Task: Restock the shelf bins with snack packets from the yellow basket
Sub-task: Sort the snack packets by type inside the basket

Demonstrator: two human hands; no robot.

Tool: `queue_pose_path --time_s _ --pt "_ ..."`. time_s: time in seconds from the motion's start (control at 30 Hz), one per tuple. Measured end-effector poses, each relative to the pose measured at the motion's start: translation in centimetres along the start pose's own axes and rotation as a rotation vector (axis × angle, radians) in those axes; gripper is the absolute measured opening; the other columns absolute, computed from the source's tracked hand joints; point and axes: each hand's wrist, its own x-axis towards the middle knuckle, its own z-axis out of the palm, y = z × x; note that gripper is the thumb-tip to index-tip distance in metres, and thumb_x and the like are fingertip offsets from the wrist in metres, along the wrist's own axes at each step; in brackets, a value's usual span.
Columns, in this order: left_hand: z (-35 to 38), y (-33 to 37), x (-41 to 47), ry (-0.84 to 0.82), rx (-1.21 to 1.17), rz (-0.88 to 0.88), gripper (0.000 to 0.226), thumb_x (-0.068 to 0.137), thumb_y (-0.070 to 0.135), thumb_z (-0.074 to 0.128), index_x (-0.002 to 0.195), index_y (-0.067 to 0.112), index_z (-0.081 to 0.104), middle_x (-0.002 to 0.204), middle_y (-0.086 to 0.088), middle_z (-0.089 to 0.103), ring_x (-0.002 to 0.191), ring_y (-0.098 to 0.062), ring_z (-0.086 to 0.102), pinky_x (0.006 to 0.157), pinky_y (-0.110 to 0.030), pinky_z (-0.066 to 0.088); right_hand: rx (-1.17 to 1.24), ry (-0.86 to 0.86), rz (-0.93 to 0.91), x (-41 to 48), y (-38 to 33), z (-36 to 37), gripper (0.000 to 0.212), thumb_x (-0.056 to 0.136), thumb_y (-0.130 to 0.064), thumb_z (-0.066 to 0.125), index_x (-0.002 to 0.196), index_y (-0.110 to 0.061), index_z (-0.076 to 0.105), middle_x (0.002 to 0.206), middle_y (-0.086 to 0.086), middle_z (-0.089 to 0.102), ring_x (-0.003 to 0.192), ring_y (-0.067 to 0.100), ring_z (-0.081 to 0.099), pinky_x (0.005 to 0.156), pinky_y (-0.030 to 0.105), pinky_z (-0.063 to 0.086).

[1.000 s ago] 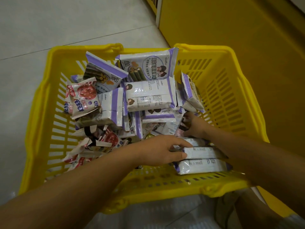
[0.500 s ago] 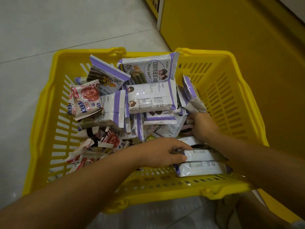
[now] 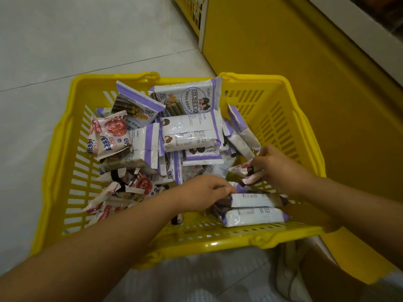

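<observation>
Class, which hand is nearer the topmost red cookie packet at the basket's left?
Left. The left hand lies down-right of the red cookie packet; the right hand is much farther right.

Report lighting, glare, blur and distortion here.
Head view: dim, warm light; glare streaks on the purple packet; wide-angle bend in the yellow basket rim; right hand, pinching a red-white packet, slightly smeared; left hand, gripping stacked packets, and left forearm soft.

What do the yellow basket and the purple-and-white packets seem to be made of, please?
The yellow basket looks like rigid moulded plastic, slightly glossy: slotted walls and a smooth rounded rim. The purple-and-white packets look like thin glossy plastic film, perhaps foil-lined inside: light glints, soft creases and zigzag crimped ends.
</observation>
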Motion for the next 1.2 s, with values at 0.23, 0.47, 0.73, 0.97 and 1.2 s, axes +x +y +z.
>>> queue_pose_path --time_s 0.23,0.47,0.73,0.97,1.2 --pt "0.5 -0.7 0.2 0.12 0.116 -0.026 0.011 0.091 0.032 0.06 0.101 0.031 0.065 0.13 0.001 0.051 0.122 -0.018 0.046 0.104 -0.035 0.039 0.033 0.179 -0.039 -0.7 -0.4 -0.5 0.045 0.087 0.001 0.06 0.127 -0.019 0.058 0.126 0.004 0.058 0.107 0.019 0.056 0.069 0.015 0.036" --pt "0.1 -0.6 0.4 0.282 -0.072 -0.04 0.044 0.088 0.035 0.065 0.124 0.031 0.04 0.136 0.005 0.042 0.122 -0.012 0.046 0.099 -0.033 0.045 0.297 0.175 -0.1 -1.0 -1.8 -1.9 0.04 0.087 -0.009 0.066 0.125 -0.017 0.06 0.115 -0.002 0.064 0.096 0.005 0.055 0.075 0.007 0.039" --pt "-0.7 0.2 -1.5 0.538 0.012 0.222 0.08 0.077 0.047 0.073 0.142 0.041 0.027 0.129 0.02 0.037 0.127 -0.004 0.031 0.106 -0.033 0.036 0.654 0.209 -0.251 -2.5 -5.2 -3.3 0.026 0.086 -0.014 0.068 0.104 -0.032 0.061 0.098 -0.013 0.066 0.092 0.002 0.061 0.077 0.021 0.05" --pt "-3.8 1.5 -5.1 0.559 -0.136 0.267 0.067 0.072 0.051 0.076 0.124 0.056 0.034 0.125 0.023 0.041 0.104 0.008 0.053 0.078 -0.012 0.05 1.06 0.201 -0.236 -2.9 -9.2 -5.7 0.018 0.09 -0.01 0.062 0.099 -0.025 0.066 0.099 0.003 0.07 0.091 0.024 0.067 0.079 0.046 0.057" --pt "-8.3 1.3 -9.9 0.455 -0.145 0.233 0.035 0.08 0.04 0.074 0.114 0.036 0.063 0.1 0.012 0.071 0.09 -0.005 0.068 0.073 -0.027 0.057 1.125 0.208 -0.378 -1.5 -14.3 -7.2 0.026 0.089 -0.016 0.065 0.109 -0.031 0.063 0.103 0.014 0.068 0.094 0.031 0.065 0.083 0.05 0.055"
